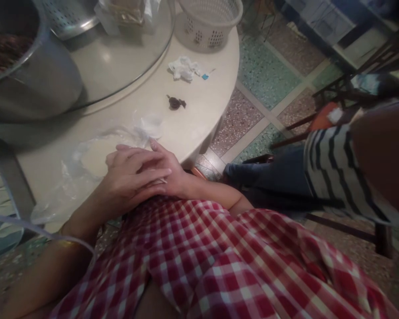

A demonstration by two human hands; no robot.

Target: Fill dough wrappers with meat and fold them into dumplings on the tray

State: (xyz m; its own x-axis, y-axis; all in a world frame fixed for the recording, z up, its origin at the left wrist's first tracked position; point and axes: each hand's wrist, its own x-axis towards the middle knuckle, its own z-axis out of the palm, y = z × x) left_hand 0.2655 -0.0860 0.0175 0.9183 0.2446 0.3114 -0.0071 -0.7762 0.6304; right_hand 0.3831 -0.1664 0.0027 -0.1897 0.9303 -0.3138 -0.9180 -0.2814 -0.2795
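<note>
At the table's near edge the left hand lies flat, fingers straight, over the right hand, whose grip I cannot tell, on a clear plastic bag.

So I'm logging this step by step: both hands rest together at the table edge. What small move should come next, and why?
Probably lift the left hand off the right hand and reach for the clear plastic bag: it lies just beyond them.

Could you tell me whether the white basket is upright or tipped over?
Upright: the basket stands on its base on the table, rim facing up.
</note>
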